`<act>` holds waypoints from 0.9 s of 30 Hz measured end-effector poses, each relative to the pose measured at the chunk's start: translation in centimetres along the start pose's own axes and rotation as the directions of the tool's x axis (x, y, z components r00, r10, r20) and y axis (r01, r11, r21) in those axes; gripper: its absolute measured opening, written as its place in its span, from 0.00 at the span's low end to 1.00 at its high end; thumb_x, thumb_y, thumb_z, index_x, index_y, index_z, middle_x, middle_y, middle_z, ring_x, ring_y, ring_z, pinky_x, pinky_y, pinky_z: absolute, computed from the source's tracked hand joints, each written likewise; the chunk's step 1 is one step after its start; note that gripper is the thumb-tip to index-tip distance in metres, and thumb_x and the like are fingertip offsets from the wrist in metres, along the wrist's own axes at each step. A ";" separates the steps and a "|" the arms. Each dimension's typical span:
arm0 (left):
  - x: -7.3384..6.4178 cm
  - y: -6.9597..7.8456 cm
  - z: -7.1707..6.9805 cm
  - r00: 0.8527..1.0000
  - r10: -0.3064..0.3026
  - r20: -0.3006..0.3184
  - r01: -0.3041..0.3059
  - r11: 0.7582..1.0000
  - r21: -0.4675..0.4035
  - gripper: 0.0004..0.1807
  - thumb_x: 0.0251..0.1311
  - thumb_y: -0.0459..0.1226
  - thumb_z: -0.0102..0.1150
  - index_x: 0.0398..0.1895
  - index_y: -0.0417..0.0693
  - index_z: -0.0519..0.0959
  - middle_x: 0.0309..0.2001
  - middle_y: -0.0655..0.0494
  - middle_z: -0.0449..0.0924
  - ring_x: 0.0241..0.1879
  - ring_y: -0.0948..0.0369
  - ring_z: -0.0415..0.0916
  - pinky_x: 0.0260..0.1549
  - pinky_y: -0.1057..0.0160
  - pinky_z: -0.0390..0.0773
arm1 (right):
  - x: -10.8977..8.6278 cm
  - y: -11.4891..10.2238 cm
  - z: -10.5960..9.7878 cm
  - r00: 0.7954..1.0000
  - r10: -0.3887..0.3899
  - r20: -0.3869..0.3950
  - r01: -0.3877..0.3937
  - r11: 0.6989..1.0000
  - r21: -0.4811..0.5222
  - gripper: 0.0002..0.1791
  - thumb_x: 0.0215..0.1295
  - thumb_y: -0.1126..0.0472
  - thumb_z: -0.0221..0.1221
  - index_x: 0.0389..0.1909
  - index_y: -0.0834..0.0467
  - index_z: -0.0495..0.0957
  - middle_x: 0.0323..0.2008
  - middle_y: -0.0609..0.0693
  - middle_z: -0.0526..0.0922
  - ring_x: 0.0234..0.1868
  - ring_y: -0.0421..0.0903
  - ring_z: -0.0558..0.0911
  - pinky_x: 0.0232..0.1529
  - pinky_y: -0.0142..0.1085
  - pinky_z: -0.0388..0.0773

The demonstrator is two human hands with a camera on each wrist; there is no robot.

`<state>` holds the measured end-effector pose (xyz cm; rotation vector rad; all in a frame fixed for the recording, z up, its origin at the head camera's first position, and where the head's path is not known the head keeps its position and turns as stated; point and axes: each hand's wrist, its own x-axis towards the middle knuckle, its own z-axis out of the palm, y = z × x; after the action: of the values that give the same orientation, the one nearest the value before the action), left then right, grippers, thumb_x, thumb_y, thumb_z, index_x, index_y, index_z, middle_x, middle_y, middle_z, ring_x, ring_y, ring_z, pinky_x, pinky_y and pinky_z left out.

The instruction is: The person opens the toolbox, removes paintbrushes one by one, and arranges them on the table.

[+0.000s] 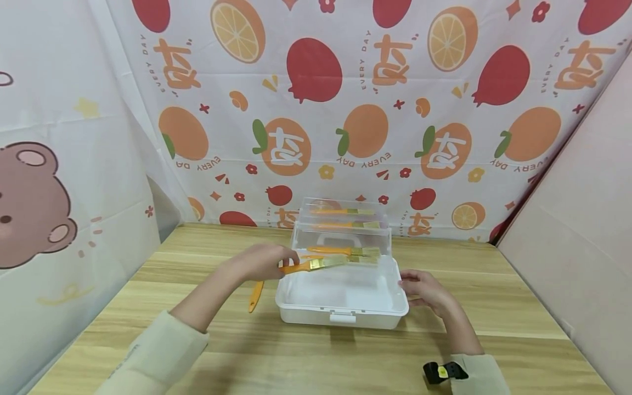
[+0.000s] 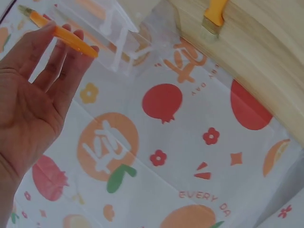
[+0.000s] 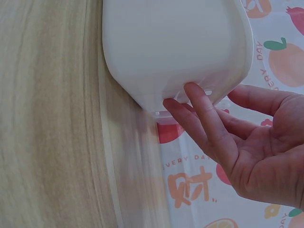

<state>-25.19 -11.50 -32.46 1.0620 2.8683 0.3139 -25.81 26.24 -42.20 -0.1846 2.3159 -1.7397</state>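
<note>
My left hand (image 1: 266, 262) pinches a flat paintbrush (image 1: 301, 267) by its orange handle, with the pale bristles pointing right over the back of a white plastic box (image 1: 340, 317). In the left wrist view, the fingertips and thumb hold that orange handle (image 2: 76, 42). The box's clear lid (image 1: 301, 236) stands raised at the back. Another orange-handled brush (image 1: 331, 250) shows by the hinge side, and more brush shapes appear at the lid, possibly reflections. My right hand (image 1: 428, 291) touches the box's right end; in the right wrist view, its extended fingertips rest against the white wall (image 3: 175, 57).
A further orange-handled brush (image 1: 255, 296) lies on the wooden table (image 1: 237, 351) left of the box, partly hidden behind my left hand. Fruit-printed cloth (image 1: 365, 181) hangs behind the table, and pale cloth walls stand at both sides. A black strap (image 1: 444, 373) is near my right sleeve.
</note>
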 end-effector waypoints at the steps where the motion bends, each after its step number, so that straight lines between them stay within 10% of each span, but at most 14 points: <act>1: -0.1 -0.2 -0.1 1.000 -0.005 0.003 0.005 1.000 -0.019 0.15 0.49 0.26 0.61 0.41 0.49 0.80 0.30 0.62 0.76 0.29 0.62 0.71 0.29 0.65 0.73 | 0.0 0.0 0.0 1.000 0.001 0.000 -0.001 1.000 0.000 0.25 0.65 0.63 0.52 0.58 0.74 0.62 0.46 0.60 0.76 0.44 0.52 0.77 0.36 0.45 0.78; 14: -1.2 -4.4 0.2 1.000 -0.023 0.013 0.026 0.924 -0.382 0.16 0.49 0.26 0.62 0.43 0.42 0.77 0.33 0.54 0.76 0.30 0.58 0.76 0.25 0.62 0.77 | 0.0 0.0 -0.1 1.000 0.001 0.006 -0.001 1.000 0.016 0.25 0.65 0.63 0.52 0.58 0.74 0.62 0.47 0.60 0.75 0.44 0.51 0.77 0.37 0.46 0.77; 27: -3.5 -7.3 1.1 0.965 -0.237 0.108 0.241 0.658 -0.714 0.19 0.53 0.31 0.63 0.47 0.39 0.69 0.36 0.45 0.70 0.30 0.55 0.74 0.25 0.54 0.78 | 0.0 0.0 -0.2 1.000 -0.004 0.018 0.004 1.000 0.004 0.26 0.66 0.62 0.52 0.59 0.74 0.61 0.46 0.59 0.75 0.43 0.50 0.77 0.37 0.45 0.77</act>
<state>-27.04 -19.02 -35.10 0.5052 2.4109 1.2798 -25.87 26.38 -42.14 -0.2027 2.3006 -1.7376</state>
